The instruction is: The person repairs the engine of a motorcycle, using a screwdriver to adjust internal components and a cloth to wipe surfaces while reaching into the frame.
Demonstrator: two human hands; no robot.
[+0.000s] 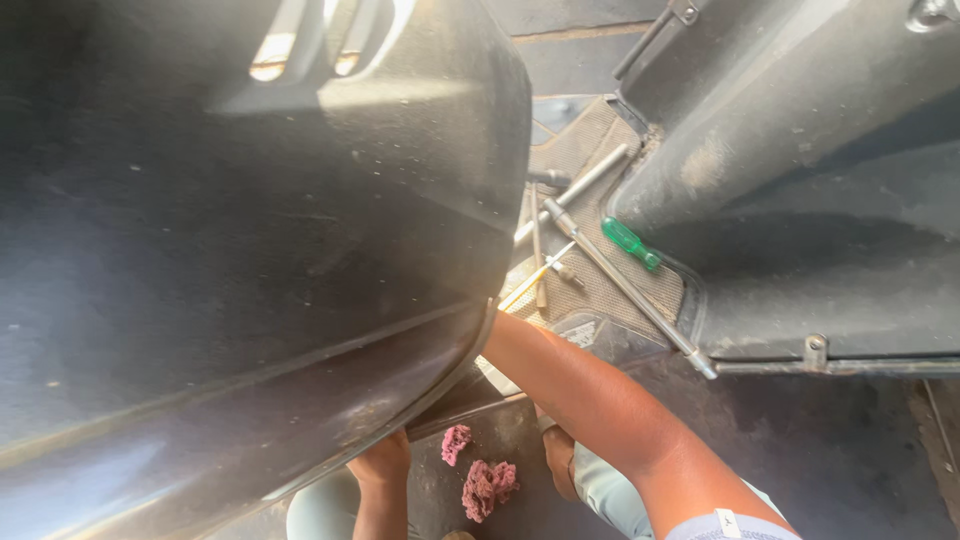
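Hands both vanish beneath the large curved black plastic panel (250, 250), their grip impossible to tell; long metal rods (620, 285) and a green-handled screwdriver (630, 243) lie near.

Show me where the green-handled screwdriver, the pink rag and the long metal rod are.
green-handled screwdriver (630, 243), head view, middle of its green handle.
pink rag (488, 487), head view, centre of the larger clump.
long metal rod (628, 287), head view, mid-shaft.

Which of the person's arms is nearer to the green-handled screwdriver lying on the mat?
Right. The right arm reaches up under the large black panel, just below-left of the green-handled screwdriver. The left arm is lower and farther left, near the pink rags.
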